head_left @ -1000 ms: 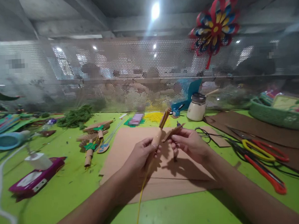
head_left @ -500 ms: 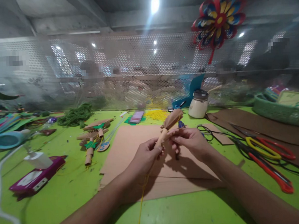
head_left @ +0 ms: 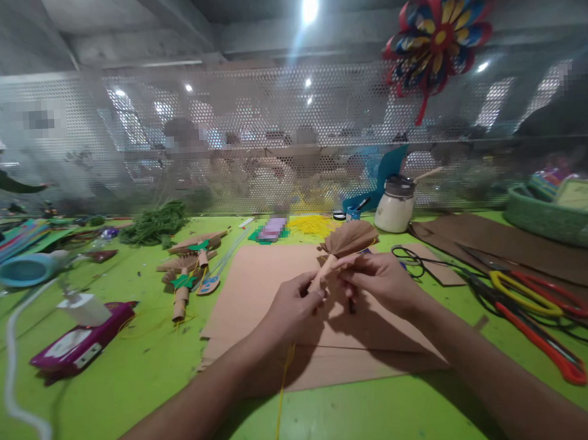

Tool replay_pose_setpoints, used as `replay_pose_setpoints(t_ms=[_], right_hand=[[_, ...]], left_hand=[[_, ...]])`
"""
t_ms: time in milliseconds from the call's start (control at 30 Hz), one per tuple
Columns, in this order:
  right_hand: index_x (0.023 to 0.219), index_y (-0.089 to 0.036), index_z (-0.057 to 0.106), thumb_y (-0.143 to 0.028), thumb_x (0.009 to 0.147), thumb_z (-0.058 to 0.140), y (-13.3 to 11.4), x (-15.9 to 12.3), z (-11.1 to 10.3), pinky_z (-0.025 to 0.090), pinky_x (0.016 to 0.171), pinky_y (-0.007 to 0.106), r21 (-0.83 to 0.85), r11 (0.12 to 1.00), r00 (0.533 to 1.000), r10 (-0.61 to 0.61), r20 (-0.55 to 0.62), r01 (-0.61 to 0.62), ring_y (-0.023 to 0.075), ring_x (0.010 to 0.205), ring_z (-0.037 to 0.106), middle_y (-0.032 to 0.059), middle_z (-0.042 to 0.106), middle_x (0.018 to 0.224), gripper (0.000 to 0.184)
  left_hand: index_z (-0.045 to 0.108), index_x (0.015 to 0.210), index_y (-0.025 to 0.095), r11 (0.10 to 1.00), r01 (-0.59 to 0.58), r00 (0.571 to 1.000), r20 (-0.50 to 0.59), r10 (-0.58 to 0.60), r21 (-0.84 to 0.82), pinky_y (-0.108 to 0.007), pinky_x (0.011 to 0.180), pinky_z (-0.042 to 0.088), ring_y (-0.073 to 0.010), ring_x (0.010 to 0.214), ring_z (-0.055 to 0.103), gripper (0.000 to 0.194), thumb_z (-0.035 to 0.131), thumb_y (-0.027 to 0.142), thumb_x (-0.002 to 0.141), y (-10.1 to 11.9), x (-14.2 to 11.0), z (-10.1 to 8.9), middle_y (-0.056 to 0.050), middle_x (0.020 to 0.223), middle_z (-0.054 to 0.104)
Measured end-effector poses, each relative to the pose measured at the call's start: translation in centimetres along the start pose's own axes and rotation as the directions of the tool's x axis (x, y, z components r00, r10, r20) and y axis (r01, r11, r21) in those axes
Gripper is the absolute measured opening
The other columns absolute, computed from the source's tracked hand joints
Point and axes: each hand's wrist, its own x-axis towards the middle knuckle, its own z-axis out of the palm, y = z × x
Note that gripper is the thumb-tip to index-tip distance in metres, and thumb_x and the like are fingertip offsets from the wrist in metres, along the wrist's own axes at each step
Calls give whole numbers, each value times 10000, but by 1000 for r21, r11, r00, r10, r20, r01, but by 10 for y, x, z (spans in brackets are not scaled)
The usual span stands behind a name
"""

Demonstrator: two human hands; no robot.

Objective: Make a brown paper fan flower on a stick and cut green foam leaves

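Observation:
A brown paper craft piece, a rolled tube topped with a pleated paper fan (head_left: 349, 237), is held above the brown paper sheets (head_left: 257, 274). My left hand (head_left: 296, 305) is closed around the tube's lower part. The fingers of my right hand (head_left: 383, 281) are pinched together at the base of the fan, on a brown paper edge. What lies between those fingertips is partly hidden. A yellow thread (head_left: 282, 391) hangs below my left hand toward the table's front edge.
Finished-looking paper pieces with green stars (head_left: 183, 281) lie left of the sheets. On the right are red-handled and yellow-handled scissors (head_left: 524, 293) and a red-orange cutter (head_left: 544, 345). A glue jar (head_left: 395, 205) stands behind, a purple power strip (head_left: 86, 342) at left.
The pleated fan has spread wider and tipped to the right. Both hands keep their grip in nearly the same place. The view has shifted slightly.

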Motion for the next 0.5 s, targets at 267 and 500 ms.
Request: replay_pose_setpoints(t_ms=[267,500], right_hand=[[713,-120,687,-334,662,707,1,2,1,392,375,214,81,996,999,31,-25,-29,82,395,492,7,607,543,221],[775,-121,680,-324,680,683,9,5,0,316,366,195,63,996,997,72,-24,-71,54,374,424,-14,595,545,223]], left_hand=[[677,771,131,985,116,992,-32,-121,-128,-259,608,387,-159,647,534,142,625,225,679,8,-7,3,-35,641,595],[665,819,131,960,180,984,26,-179,-215,-258,621,393,-166,686,542,179,605,254,704,29,-24,12,-54,718,608]])
